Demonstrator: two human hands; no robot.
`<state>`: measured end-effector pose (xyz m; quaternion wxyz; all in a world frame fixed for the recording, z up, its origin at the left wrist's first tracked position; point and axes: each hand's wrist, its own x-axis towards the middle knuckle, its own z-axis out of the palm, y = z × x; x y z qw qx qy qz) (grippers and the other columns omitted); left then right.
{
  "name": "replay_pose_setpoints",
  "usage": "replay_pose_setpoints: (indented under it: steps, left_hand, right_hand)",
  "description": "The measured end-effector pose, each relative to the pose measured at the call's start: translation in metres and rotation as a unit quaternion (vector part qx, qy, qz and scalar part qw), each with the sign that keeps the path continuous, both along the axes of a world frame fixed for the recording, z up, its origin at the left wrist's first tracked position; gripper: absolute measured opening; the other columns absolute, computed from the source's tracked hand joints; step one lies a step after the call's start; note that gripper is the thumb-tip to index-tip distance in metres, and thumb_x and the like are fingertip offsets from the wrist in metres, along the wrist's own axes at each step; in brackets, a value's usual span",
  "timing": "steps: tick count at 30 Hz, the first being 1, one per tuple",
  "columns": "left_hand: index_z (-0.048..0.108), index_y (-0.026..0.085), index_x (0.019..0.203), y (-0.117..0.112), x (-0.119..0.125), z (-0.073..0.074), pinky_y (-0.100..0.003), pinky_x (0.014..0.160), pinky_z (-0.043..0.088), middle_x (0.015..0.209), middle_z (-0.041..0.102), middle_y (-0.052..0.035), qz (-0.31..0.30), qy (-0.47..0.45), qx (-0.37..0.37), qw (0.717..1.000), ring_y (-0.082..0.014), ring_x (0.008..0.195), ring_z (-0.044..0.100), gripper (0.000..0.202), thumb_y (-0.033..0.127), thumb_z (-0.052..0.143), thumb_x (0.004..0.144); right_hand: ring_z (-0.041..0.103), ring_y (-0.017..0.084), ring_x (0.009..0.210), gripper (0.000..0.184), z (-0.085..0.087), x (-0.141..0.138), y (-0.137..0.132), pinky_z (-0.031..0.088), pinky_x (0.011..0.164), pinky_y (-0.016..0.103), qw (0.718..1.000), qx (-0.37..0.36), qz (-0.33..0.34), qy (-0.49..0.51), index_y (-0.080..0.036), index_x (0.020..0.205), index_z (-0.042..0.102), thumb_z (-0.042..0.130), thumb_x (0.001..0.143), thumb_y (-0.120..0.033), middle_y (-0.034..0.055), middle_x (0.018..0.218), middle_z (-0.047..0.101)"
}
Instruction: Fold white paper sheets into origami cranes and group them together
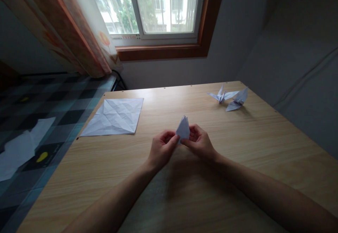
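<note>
Held point-up between the fingers (173, 140) of the left hand (161, 148) and the right hand (202, 143): a small folded white paper (183, 129), narrow tips aimed away from the palms. Pinched low on both sides, fingers closed on the paper; lower end partly hidden, contact with the tabletop (264, 138) impossible to tell. In hand, judging by the pose: a folding or creasing step on stacked layers. Called for next, most likely: a steady grip on one side, careful pressure along an edge on the other. Beyond the fingers, to the left: a creased white sheet (118, 117), flat. Beyond, to the right: a winged paper figure (220, 98) and, just beside, a second winged figure (239, 101). Farther left of the fingers, off the tabletop: loose white paper (21, 152) on checked cloth (16, 101). Containers in view: none, hence no contents to report.
</note>
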<state>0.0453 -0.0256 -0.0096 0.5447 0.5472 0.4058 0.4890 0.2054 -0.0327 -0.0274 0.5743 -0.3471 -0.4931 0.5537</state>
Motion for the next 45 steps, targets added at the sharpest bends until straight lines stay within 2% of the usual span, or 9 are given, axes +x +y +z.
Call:
replay_pose_setpoints:
  steps: [7, 11, 14, 18, 21, 29, 32, 34, 45]
  left_hand:
    - [0.070, 0.014, 0.079, 0.000, -0.001, -0.002, -0.026, 0.068, 0.051, 0.076, 0.073, -0.0043, 0.060, 0.063, 0.035, 0.996, -0.0160, 0.070, 0.065, 0.016, 0.029, 0.074, 0.074]
    - [0.067, 0.015, 0.078, 0.000, -0.001, -0.002, -0.023, 0.061, 0.048, 0.071, 0.069, -0.0010, 0.089, 0.047, 0.038, 0.994, -0.0127, 0.063, 0.062, 0.015, 0.025, 0.076, 0.070]
    - [0.062, 0.016, 0.078, 0.000, 0.001, -0.001, -0.019, 0.056, 0.044, 0.066, 0.065, 0.0028, 0.075, 0.004, 0.030, 0.997, -0.0095, 0.057, 0.059, 0.017, 0.022, 0.075, 0.069]
    - [0.054, 0.018, 0.081, -0.001, 0.002, -0.001, -0.017, 0.052, 0.042, 0.061, 0.062, 0.0053, 0.033, -0.044, 0.010, 0.998, -0.0088, 0.053, 0.058, 0.022, 0.021, 0.073, 0.071]
    - [0.050, 0.019, 0.083, -0.001, 0.003, -0.001, -0.018, 0.055, 0.044, 0.066, 0.064, 0.0044, 0.029, -0.064, 0.010, 0.998, -0.0098, 0.057, 0.061, 0.025, 0.021, 0.073, 0.072]
    - [0.059, 0.018, 0.102, 0.000, 0.000, 0.000, -0.022, 0.062, 0.047, 0.072, 0.062, 0.0024, 0.044, -0.002, 0.031, 0.999, -0.0113, 0.064, 0.059, 0.036, 0.025, 0.075, 0.071]
    - [0.069, 0.016, 0.084, 0.000, -0.003, 0.000, -0.024, 0.064, 0.046, 0.075, 0.066, -0.0029, 0.020, 0.061, 0.048, 0.997, -0.0142, 0.068, 0.059, 0.018, 0.031, 0.071, 0.076]
    - [0.071, 0.015, 0.074, 0.001, -0.004, -0.001, -0.025, 0.064, 0.046, 0.074, 0.067, -0.0039, 0.017, 0.082, 0.059, 0.995, -0.0152, 0.069, 0.059, 0.018, 0.033, 0.071, 0.076]
    - [0.071, 0.013, 0.075, 0.005, -0.003, -0.003, -0.026, 0.065, 0.049, 0.074, 0.070, -0.0038, 0.005, -0.029, -0.014, 0.999, -0.0146, 0.067, 0.061, 0.022, 0.033, 0.078, 0.070]
  right_hand:
    - [0.065, 0.016, 0.070, 0.031, -0.004, 0.001, -0.001, 0.055, 0.068, 0.032, 0.998, -0.008, -0.031, -0.061, -0.021, 0.093, 0.058, 0.078, 0.072, -0.031, 0.0001, 0.084, 0.066]
    - [0.061, 0.014, 0.066, 0.034, -0.002, 0.002, 0.000, 0.051, 0.063, 0.029, 0.993, -0.013, -0.083, -0.083, -0.022, 0.090, 0.056, 0.080, 0.068, -0.029, -0.0013, 0.081, 0.063]
    - [0.062, 0.015, 0.074, 0.039, 0.003, 0.002, 0.000, 0.052, 0.070, 0.030, 0.992, -0.004, -0.104, -0.072, -0.023, 0.094, 0.054, 0.081, 0.065, -0.026, -0.0020, 0.079, 0.062]
    - [0.065, 0.016, 0.077, 0.048, 0.006, -0.001, 0.000, 0.054, 0.070, 0.030, 0.999, -0.024, -0.033, -0.031, -0.024, 0.103, 0.056, 0.081, 0.063, -0.027, 0.0004, 0.089, 0.065]
    - [0.065, 0.015, 0.068, 0.053, 0.004, 0.000, 0.001, 0.053, 0.064, 0.029, 0.998, -0.059, -0.018, -0.035, -0.022, 0.109, 0.057, 0.083, 0.063, -0.029, -0.0004, 0.079, 0.067]
    - [0.069, 0.021, 0.076, 0.020, 0.010, 0.002, -0.003, 0.056, 0.074, 0.035, 0.995, -0.022, -0.007, -0.093, -0.019, 0.079, 0.070, 0.077, 0.070, -0.036, 0.0034, 0.079, 0.074]
    - [0.069, 0.021, 0.073, 0.015, 0.015, 0.003, -0.006, 0.055, 0.069, 0.033, 0.986, 0.007, -0.009, -0.167, -0.019, 0.079, 0.072, 0.073, 0.075, -0.034, 0.0037, 0.076, 0.074]
    - [0.068, 0.020, 0.070, 0.012, 0.015, 0.003, -0.007, 0.054, 0.066, 0.031, 0.980, 0.023, -0.019, -0.198, -0.019, 0.079, 0.072, 0.071, 0.076, -0.031, 0.0034, 0.076, 0.074]
    - [0.063, 0.014, 0.058, 0.017, 0.012, 0.001, -0.012, 0.049, 0.051, 0.024, 0.970, 0.068, -0.093, -0.214, -0.021, 0.087, 0.064, 0.072, 0.077, -0.032, 0.0000, 0.066, 0.066]
